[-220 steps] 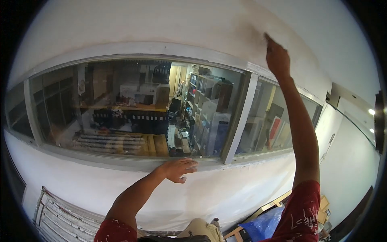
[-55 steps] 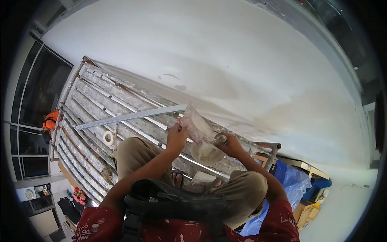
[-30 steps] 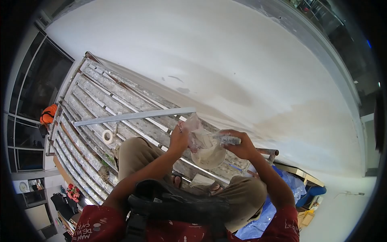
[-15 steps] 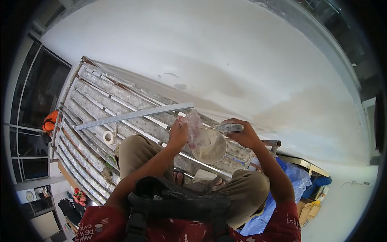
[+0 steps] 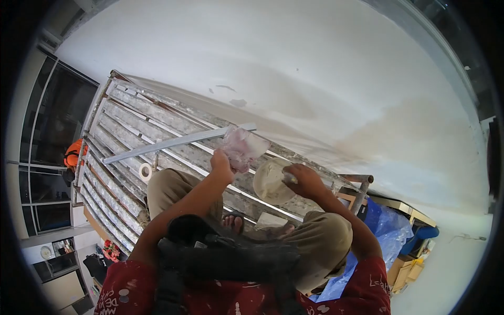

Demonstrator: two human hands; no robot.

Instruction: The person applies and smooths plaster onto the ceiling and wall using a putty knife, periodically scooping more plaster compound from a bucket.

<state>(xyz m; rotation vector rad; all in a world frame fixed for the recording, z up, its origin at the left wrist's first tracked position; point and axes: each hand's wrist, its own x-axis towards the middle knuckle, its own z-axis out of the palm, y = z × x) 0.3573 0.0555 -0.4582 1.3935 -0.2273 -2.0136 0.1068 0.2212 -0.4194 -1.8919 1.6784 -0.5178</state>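
My left hand [image 5: 222, 165] is closed on a crumpled clear plastic bag [image 5: 244, 148] with a pinkish tint, raised over the slats. To its right is a round pale bowl [image 5: 261, 190] with whitish paste [image 5: 272, 178] smeared inside. My right hand [image 5: 307, 181] is closed at the bowl's right side around a scraper [image 5: 289, 178]; its greyish handle end shows, while the blade is hidden. The bowl is in front of my bent knees, above the slatted platform [image 5: 184, 152].
A long metal straightedge [image 5: 178, 140] lies across the slats, with a tape roll [image 5: 145, 171] near my left knee. A pale block [image 5: 270, 220] lies between my feet. Pipe ends [image 5: 362, 179] edge the right side; blue plastic sheeting [image 5: 386, 226] lies beyond. An orange-clad person [image 5: 76, 154] is far left.
My left hand has moved left with the bag, away from the bowl. My right hand has lowered toward the bowl's side, turning the scraper. The view has shifted slightly.
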